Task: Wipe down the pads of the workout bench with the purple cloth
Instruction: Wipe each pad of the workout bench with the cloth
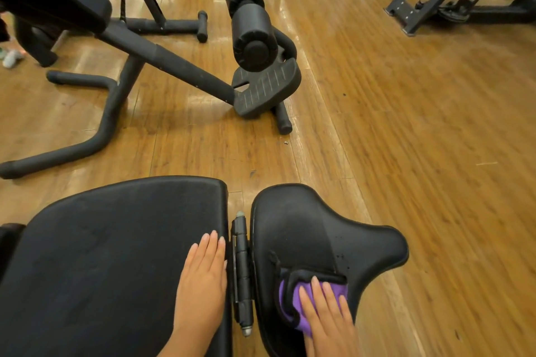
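While my right hand (327, 316) presses the purple cloth (293, 307) flat, I wipe the seat pad (313, 229).

The cloth, on the near part of the seat pad, looks soft, light and bunchy, so I'd pin it under spread fingers (317, 288), not pinch it. My left hand (203, 278) rests open, holding nothing, on the back pad (116, 246) left of the seat pad. Beyond it: smooth wooden floor (420, 124) and another bench (174, 66).

The two bench pads, a large back pad (116, 255) and a smaller seat pad (313, 229), are black vinyl-like upholstery with a faint grain and a dull sheen. The purple cloth (293, 307) looks soft and matt. A black metal hinge (242, 266) sits between the pads. The floor (420, 139) is glossy, streaky wood planking. Foam rollers (246, 17) look matt black.
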{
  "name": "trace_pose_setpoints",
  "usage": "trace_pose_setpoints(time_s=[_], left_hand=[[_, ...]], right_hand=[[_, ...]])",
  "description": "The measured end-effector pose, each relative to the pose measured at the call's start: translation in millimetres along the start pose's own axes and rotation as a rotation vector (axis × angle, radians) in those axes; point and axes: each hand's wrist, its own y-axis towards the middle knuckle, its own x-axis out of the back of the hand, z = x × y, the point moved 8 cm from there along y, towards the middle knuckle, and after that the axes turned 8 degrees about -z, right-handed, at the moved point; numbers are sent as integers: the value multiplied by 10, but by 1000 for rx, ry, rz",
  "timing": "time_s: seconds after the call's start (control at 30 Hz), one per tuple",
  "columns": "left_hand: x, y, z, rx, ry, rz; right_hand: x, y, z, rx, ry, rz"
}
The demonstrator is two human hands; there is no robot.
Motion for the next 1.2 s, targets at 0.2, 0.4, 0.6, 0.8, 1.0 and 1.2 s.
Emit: trace_pose_setpoints(time_s=[0.2, 0.4, 0.6, 0.8, 1.0, 1.2], left_hand=[[-8, 111, -176, 80, -87, -54], [-142, 293, -979, 8, -147, -30], [-205, 274, -1034, 73, -127, -44], [-201, 254, -1024, 105, -114, -18], [-225, 253, -970, 103, -128, 0], [-235, 254, -971, 122, -126, 32]], right_hand=[[108, 829, -279, -195, -68, 40], [27, 1620, -621, -239, -89, 214], [144, 758, -413, 56, -106, 30], [-105, -413, -198, 100, -208, -104], [103, 253, -430, -144, -109, -143], [159, 1262, -845, -297, -216, 92]])
